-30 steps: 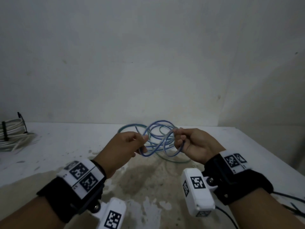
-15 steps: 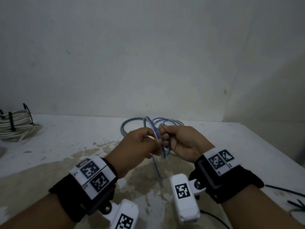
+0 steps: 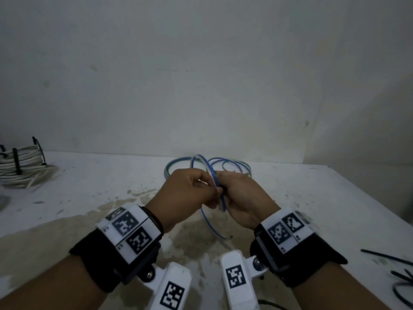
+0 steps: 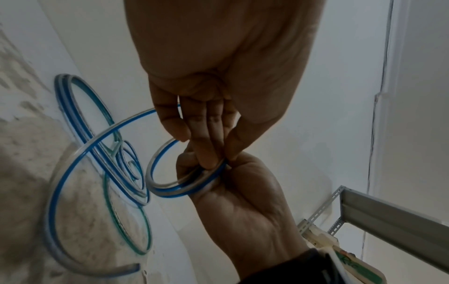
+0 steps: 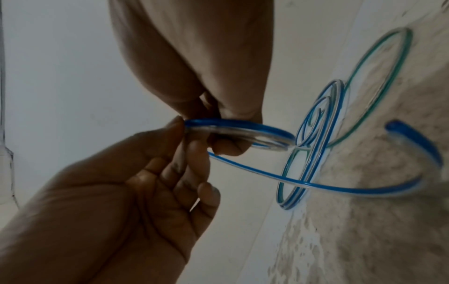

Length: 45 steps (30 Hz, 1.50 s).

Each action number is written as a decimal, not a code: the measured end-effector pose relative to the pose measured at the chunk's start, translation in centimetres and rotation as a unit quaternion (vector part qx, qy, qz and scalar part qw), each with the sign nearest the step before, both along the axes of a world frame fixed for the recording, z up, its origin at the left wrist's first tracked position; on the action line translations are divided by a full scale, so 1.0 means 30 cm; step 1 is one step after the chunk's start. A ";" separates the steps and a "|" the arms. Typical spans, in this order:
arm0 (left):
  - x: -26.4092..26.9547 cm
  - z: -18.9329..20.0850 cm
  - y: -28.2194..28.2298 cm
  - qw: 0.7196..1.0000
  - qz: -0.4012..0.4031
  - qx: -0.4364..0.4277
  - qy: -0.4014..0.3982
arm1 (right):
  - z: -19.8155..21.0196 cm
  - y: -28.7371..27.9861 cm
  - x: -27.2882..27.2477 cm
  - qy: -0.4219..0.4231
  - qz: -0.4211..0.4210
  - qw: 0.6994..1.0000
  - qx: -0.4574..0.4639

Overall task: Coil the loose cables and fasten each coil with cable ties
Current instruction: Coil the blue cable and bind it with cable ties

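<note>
A thin blue-and-white cable (image 3: 211, 171) is wound into a small upright loop above the table. My left hand (image 3: 212, 194) and right hand (image 3: 224, 189) meet at it, and both pinch the loop's turns. In the left wrist view the left hand (image 4: 211, 161) presses the loop (image 4: 167, 189) against the right hand's fingers (image 4: 194, 169). The right hand (image 5: 218, 146) grips the loop (image 5: 243, 127) in the right wrist view. The free tail (image 3: 212, 227) hangs toward the table. More loose loops (image 3: 225, 163), blue and green, lie behind the hands.
A white cable bundle (image 3: 20, 168) bound with black ties lies at the table's far left. Loose black cable ties (image 3: 400, 269) lie at the right edge. A wall stands close behind the stained white table (image 3: 89, 186). Grey metal shelving (image 4: 379, 209) stands off to one side.
The hands have come together from about a hand's width apart. The wide loops they held are gathered into one small loop turned edge-on. The tail now hangs below them.
</note>
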<state>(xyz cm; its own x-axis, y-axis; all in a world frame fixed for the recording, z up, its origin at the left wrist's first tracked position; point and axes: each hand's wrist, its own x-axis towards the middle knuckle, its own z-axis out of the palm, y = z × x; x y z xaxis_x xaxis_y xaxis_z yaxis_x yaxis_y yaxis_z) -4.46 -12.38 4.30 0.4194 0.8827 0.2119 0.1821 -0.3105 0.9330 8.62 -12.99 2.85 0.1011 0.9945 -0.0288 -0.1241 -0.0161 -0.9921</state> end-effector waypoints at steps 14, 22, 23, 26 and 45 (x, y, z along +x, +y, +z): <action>0.014 -0.015 0.020 0.997 0.060 0.054 0.000 | -0.024 -0.038 0.021 -0.017 0.034 0.998 0.048; 0.007 0.012 0.017 0.994 0.019 0.069 0.088 | -0.020 -0.031 0.033 -0.100 0.018 0.993 0.062; 0.009 0.014 0.013 0.993 0.011 0.070 0.097 | -0.021 -0.027 0.034 -0.097 0.012 0.994 0.058; 0.012 0.015 0.002 0.990 -0.002 0.071 0.118 | -0.028 -0.017 0.041 -0.086 0.001 0.995 0.049; 0.013 0.016 0.057 0.994 0.074 0.069 -0.032 | -0.035 -0.081 -0.010 0.021 0.003 0.997 0.075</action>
